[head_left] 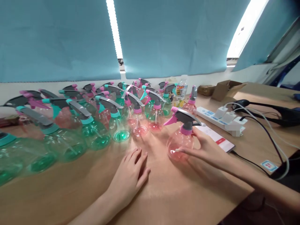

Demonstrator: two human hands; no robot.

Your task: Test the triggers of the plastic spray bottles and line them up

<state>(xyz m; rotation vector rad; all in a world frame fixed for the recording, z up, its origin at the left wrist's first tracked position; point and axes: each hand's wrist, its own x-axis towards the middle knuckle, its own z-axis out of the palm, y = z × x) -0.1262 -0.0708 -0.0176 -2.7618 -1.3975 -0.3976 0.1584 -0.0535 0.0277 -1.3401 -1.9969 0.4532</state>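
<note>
My right hand [200, 147] is closed around the body of a clear pink spray bottle [179, 143], which stands upright with a pink collar and a grey and pink trigger head. Its far fingers are hidden behind the bottle. My left hand [131, 172] rests on the table [161, 193] with its fingers loosely bent and apart, holding nothing. Just beyond that hand stand a green spray bottle [119, 128] and another pink spray bottle [138, 123]. Several more green and pink spray bottles spread left and back.
Right of the held bottle lie a white and red phone-like slab [217, 137] and a white power strip [211, 117] with chargers and cables. A labelled drink bottle [181, 90], an open cardboard box [226, 89] and a black strap-like object [269, 112] are farther back.
</note>
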